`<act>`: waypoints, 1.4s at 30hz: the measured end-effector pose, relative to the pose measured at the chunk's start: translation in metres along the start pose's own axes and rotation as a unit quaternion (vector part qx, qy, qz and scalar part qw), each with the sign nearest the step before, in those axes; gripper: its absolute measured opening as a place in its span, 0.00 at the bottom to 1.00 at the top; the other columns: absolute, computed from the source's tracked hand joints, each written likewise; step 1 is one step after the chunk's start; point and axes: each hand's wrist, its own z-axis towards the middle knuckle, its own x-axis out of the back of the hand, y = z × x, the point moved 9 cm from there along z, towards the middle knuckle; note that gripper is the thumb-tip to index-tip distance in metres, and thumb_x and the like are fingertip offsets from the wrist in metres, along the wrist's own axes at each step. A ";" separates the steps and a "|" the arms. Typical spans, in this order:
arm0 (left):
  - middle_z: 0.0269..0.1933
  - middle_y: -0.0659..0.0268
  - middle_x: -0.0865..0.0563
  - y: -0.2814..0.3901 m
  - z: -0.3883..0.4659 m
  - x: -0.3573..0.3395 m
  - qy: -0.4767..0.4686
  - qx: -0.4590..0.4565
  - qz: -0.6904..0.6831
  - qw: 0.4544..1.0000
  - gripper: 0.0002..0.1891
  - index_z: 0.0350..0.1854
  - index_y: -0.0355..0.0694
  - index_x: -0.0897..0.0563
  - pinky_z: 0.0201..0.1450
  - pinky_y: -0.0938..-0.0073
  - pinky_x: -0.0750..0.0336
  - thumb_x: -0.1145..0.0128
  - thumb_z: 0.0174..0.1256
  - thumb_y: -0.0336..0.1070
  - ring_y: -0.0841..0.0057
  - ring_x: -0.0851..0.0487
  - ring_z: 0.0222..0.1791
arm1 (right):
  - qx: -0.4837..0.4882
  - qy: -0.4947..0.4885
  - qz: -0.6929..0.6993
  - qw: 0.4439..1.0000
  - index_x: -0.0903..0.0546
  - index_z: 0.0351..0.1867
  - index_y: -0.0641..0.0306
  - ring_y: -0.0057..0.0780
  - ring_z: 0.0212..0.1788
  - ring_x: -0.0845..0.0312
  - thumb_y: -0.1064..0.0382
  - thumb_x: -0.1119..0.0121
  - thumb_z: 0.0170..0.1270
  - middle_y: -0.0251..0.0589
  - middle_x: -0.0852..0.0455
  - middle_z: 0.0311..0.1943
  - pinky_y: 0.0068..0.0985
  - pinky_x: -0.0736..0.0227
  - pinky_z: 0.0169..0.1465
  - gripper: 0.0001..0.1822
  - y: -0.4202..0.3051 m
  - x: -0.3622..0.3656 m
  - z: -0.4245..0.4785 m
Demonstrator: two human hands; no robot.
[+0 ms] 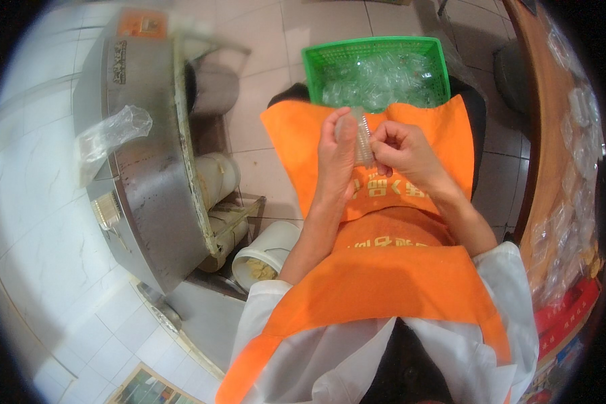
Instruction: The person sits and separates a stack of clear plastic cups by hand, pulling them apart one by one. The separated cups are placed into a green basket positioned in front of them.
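Note:
Above my lap, my left hand [336, 144] is wrapped around a stack of nested, clear ribbed plastic pieces [362, 144], either small cups or lids. My right hand [401, 149] has its thumb and fingers pinched together at the right edge of that stack. Its fingertips hide part of the rims. Under both hands spreads an orange apron [303, 146] that bears writing. Just beyond the stack, a green plastic basket [371, 41] rests at my knees, filled with clear plastic containers [384, 76].
To the left stands a stainless steel counter [154, 171] with a crumpled clear bag [116, 131] and another stack of plastic pieces [106, 211]. Below it is a white bucket [283, 237]. A wooden table [545, 166] on the right carries clear containers [575, 171]; a red box [568, 308] sits nearby.

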 end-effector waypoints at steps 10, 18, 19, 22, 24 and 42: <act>0.36 0.67 0.25 0.010 0.007 0.032 0.051 -0.015 0.031 0.998 0.19 0.47 0.42 0.30 0.30 0.71 0.22 0.55 0.63 0.51 0.78 0.24 0.35 | 0.102 0.157 -0.225 0.956 0.25 0.29 0.67 0.17 0.18 0.29 0.65 0.49 0.57 0.34 0.24 0.17 0.16 0.34 0.22 0.07 -0.005 0.063 0.028; 0.37 0.68 0.26 0.008 0.004 0.021 0.058 -0.052 0.050 0.996 0.19 0.48 0.41 0.32 0.32 0.73 0.23 0.52 0.62 0.49 0.79 0.25 0.33 | 0.085 0.092 -0.170 0.977 0.24 0.34 0.68 0.16 0.21 0.27 0.64 0.49 0.59 0.33 0.22 0.20 0.15 0.34 0.24 0.09 0.002 0.025 0.017; 0.37 0.66 0.26 0.007 0.005 0.020 0.064 -0.045 0.041 0.996 0.19 0.48 0.40 0.33 0.33 0.75 0.25 0.50 0.61 0.47 0.80 0.26 0.34 | 0.066 0.057 -0.135 0.987 0.23 0.34 0.68 0.14 0.20 0.28 0.65 0.49 0.60 0.31 0.22 0.20 0.13 0.35 0.23 0.08 -0.002 0.010 0.011; 0.39 0.64 0.27 0.007 0.006 0.017 0.074 -0.040 0.035 0.996 0.22 0.50 0.38 0.35 0.35 0.81 0.29 0.44 0.58 0.42 0.81 0.27 0.36 | 0.034 0.027 -0.090 0.995 0.24 0.32 0.68 0.10 0.19 0.29 0.67 0.49 0.59 0.28 0.24 0.20 0.10 0.38 0.21 0.06 -0.007 0.000 0.005; 0.41 0.64 0.27 0.006 0.007 0.017 0.069 -0.056 0.055 0.995 0.22 0.50 0.37 0.34 0.38 0.81 0.31 0.44 0.57 0.42 0.81 0.28 0.37 | 0.026 0.030 -0.082 0.996 0.24 0.30 0.67 0.09 0.19 0.30 0.67 0.49 0.59 0.27 0.24 0.19 0.09 0.40 0.20 0.05 -0.008 0.000 0.003; 0.35 0.66 0.26 -0.006 0.003 0.001 0.001 0.005 -0.018 1.000 0.24 0.49 0.39 0.34 0.33 0.79 0.27 0.46 0.58 0.51 0.82 0.26 0.34 | 0.033 0.056 -0.044 0.997 0.25 0.22 0.66 0.12 0.18 0.32 0.68 0.49 0.52 0.29 0.26 0.16 0.13 0.38 0.21 0.05 -0.002 0.011 0.006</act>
